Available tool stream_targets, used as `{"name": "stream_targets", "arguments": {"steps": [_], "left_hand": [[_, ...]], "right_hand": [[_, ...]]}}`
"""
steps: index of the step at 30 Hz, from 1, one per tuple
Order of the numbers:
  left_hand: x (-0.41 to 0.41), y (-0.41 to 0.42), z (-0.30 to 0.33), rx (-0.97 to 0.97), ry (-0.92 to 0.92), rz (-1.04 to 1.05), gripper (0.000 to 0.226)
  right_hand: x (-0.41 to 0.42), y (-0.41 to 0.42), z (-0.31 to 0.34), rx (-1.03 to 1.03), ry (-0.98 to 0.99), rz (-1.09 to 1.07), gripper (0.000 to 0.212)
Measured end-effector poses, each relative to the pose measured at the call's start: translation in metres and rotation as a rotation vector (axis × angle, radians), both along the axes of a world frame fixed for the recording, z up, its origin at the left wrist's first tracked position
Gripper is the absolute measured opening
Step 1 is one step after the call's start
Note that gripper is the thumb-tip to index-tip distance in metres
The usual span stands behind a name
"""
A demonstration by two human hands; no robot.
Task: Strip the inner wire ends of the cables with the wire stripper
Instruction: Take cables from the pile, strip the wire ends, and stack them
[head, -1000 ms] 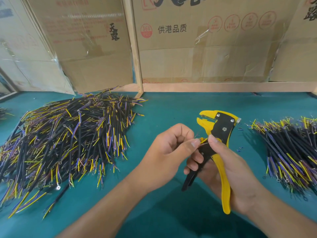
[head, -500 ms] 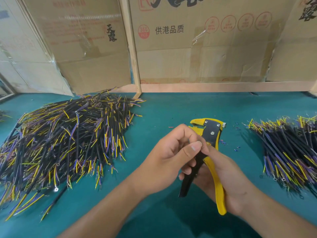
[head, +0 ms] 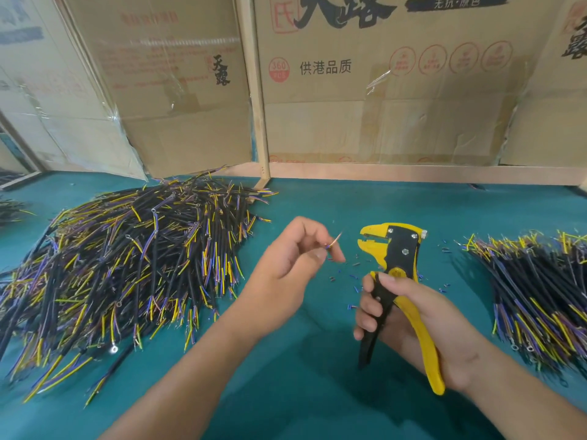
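Above the green surface point(head: 305, 198), your left hand point(head: 286, 265) pinches a wire end point(head: 334, 242); your right hand point(head: 409, 315) grips the wire stripper point(head: 395, 258), apart.

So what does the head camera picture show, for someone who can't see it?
The left hand pinches a thin wire end beside a yellow wire stripper gripped by the right hand. Cable piles flank them on a green table.
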State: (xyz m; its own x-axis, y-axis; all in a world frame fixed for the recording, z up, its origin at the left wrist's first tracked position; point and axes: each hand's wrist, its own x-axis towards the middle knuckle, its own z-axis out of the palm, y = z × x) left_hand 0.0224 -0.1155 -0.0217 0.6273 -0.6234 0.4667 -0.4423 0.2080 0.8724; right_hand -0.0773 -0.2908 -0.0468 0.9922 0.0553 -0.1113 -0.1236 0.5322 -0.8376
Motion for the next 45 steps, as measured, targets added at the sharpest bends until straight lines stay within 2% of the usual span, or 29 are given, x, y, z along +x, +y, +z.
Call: {"name": "stream_targets", "arguments": {"steps": [4, 7, 10, 16, 21, 26, 29, 33, 35, 39, 45], "left_hand": [[0.005, 0.008, 0.003, 0.095, -0.170, 0.051, 0.010], [0.008, 0.012, 0.007, 0.126, -0.213, 0.051, 0.004], [0.010, 0.012, 0.006, 0.182, -0.249, 0.110, 0.006], [0.012, 0.005, -0.003, 0.187, -0.212, 0.164, 0.017], [0.012, 0.000, -0.014, 0.205, -0.162, 0.204, 0.027], [0.009, -0.002, -0.020, 0.202, -0.131, 0.129, 0.035], [0.011, -0.002, -0.023, 0.272, -0.187, 0.147, 0.033], [0.013, -0.001, -0.022, 0.311, -0.213, 0.145, 0.037], [0.014, 0.000, -0.022, 0.297, -0.144, 0.151, 0.036], [0.012, -0.003, -0.022, 0.169, 0.111, 0.130, 0.021], [0.008, -0.005, -0.018, 0.065, 0.170, 0.094, 0.013]], "right_hand": [[-0.001, -0.004, -0.003, -0.019, -0.010, 0.073, 0.032], [-0.003, -0.007, -0.002, -0.025, -0.006, 0.124, 0.031], [-0.003, -0.009, -0.002, -0.031, 0.009, 0.144, 0.031], [-0.002, -0.009, -0.002, -0.033, 0.019, 0.145, 0.040], [-0.002, -0.008, -0.002, -0.024, 0.037, 0.138, 0.033], [-0.002, -0.008, -0.002, -0.019, 0.047, 0.130, 0.028], [-0.002, -0.009, -0.003, -0.024, 0.046, 0.130, 0.038], [-0.002, -0.009, -0.001, -0.026, 0.066, 0.113, 0.031], [-0.001, -0.009, -0.001, -0.021, 0.074, 0.104, 0.028], [-0.001, -0.009, -0.001, -0.014, 0.077, 0.097, 0.027], [0.000, -0.011, -0.002, -0.007, 0.093, 0.096, 0.025]]}}
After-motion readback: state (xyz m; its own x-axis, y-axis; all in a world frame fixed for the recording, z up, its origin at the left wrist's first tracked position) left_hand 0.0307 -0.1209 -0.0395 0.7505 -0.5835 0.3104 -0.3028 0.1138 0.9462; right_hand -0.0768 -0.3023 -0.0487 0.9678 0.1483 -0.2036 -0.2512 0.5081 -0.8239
